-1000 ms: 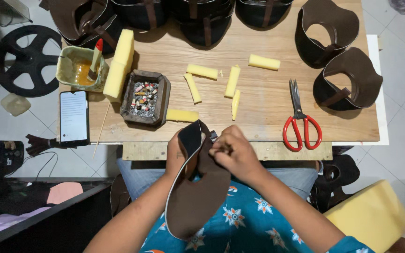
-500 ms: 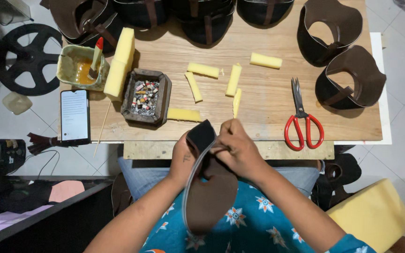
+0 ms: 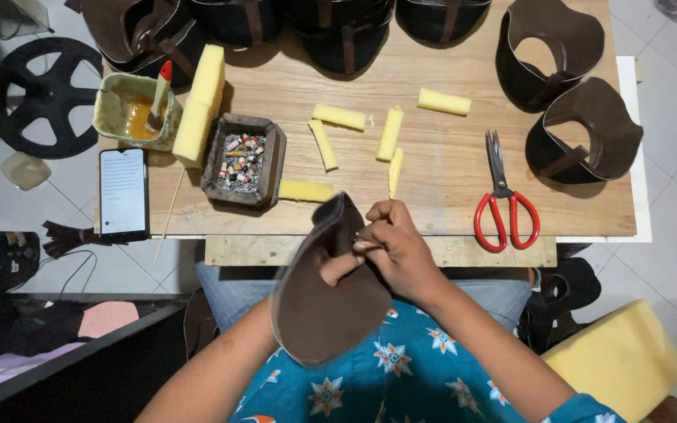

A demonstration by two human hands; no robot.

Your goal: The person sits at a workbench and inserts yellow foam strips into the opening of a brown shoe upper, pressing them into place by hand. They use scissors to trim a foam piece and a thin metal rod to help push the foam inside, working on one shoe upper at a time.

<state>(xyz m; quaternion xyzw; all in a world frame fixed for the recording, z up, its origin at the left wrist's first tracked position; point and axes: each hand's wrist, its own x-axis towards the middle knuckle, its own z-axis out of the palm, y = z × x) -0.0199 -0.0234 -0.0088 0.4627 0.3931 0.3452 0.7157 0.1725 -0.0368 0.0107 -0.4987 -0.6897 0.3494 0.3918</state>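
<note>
I hold a curved piece of dark brown leather (image 3: 324, 301) over my lap, just in front of the wooden table (image 3: 432, 176). My left hand (image 3: 337, 266) is mostly hidden behind the piece; only a fingertip shows through its fold. My right hand (image 3: 395, 249) pinches the piece's upper edge with thumb and fingers. Several yellow foam strips (image 3: 339, 117) lie on the table beyond my hands.
Red-handled scissors (image 3: 503, 200) lie at the right. A dark tray of small bits (image 3: 243, 160), a foam block (image 3: 201, 100), a glue pot with a brush (image 3: 136, 116) and a phone (image 3: 123, 192) sit left. Shaped brown leather pieces (image 3: 583, 129) line the back and right.
The leather piece has turned in my hands, showing its broad inner face more. My right hand shifted slightly right along its upper edge.
</note>
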